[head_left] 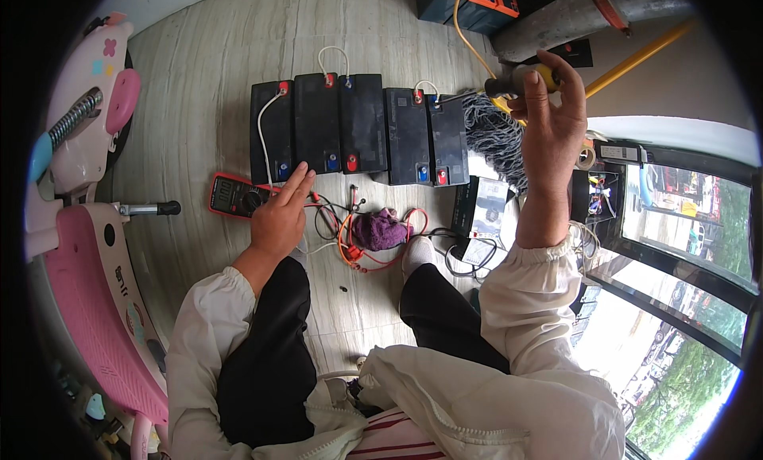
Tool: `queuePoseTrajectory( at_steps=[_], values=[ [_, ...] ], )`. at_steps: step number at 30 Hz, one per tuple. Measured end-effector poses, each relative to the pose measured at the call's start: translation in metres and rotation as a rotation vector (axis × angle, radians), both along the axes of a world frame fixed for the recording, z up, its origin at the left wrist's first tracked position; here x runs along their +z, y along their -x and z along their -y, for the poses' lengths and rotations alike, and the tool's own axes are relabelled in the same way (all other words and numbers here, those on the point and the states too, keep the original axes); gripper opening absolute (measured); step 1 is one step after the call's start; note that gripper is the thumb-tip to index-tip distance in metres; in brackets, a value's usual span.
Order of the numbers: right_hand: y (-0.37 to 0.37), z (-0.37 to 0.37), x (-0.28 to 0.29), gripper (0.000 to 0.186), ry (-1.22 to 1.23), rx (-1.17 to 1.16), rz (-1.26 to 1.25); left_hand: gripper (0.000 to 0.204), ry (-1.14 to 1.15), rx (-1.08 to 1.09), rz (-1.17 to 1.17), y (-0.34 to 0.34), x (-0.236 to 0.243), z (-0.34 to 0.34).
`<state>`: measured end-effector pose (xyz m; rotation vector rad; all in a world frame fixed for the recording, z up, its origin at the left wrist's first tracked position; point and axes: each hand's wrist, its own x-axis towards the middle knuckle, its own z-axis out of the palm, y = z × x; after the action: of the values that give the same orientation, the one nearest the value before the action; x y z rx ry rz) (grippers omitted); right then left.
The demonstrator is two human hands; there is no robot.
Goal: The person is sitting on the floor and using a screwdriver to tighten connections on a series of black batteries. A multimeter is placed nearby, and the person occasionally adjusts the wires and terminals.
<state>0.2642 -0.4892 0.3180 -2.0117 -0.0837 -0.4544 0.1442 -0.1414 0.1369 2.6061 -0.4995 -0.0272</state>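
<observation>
My left hand (280, 212) rests over a red multimeter (232, 194) on the floor, fingers stretched toward its dial. Raised at the upper right, my right hand (550, 118) grips a screwdriver (518, 81) with a black and yellow handle, its shaft pointing left toward the batteries. A row of several black batteries (362, 130) with red and blue terminals stands ahead of me, linked by short white wires (332, 56). Red and black test leads (334, 215) trail from the meter across the floor.
A purple cloth (380, 229) and orange wires (354, 249) lie by my knees, next to a black box (481, 207). A pink scooter (87, 245) stands at the left. A mop head (493, 134), yellow pole (636, 58) and glass wall (675, 245) are on the right.
</observation>
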Motion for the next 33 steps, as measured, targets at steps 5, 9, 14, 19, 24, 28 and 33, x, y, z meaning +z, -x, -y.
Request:
queuePoseTrajectory(
  at_steps=[5, 9, 14, 19, 24, 28, 33],
  values=[
    [0.002, -0.006, 0.005, 0.042, -0.032, -0.013, 0.006, 0.06, 0.01, 0.0, 0.005, 0.0, -0.001, 0.0],
    [0.002, -0.003, 0.004, 0.044, -0.084, -0.023, -0.023, 0.06, 0.023, -0.005, 0.013, -0.001, 0.0, 0.001],
    [0.002, -0.005, 0.002, 0.042, -0.031, -0.044, 0.017, 0.061, 0.014, 0.001, -0.001, 0.0, 0.001, 0.0],
    [0.001, 0.0, 0.0, 0.038, 0.008, -0.053, 0.062, 0.061, 0.023, 0.004, -0.005, 0.0, -0.001, -0.001],
    [0.001, -0.002, 0.0, 0.039, -0.038, -0.039, 0.071, 0.061, 0.021, 0.001, 0.011, 0.0, -0.002, 0.0],
    [0.0, -0.001, -0.003, 0.04, -0.044, -0.034, 0.069, 0.061, 0.017, 0.002, 0.015, 0.0, -0.001, 0.0],
    [-0.002, 0.004, -0.006, 0.037, 0.025, -0.076, 0.084, 0.06, 0.008, 0.004, -0.02, 0.0, -0.001, 0.0]
  ],
)
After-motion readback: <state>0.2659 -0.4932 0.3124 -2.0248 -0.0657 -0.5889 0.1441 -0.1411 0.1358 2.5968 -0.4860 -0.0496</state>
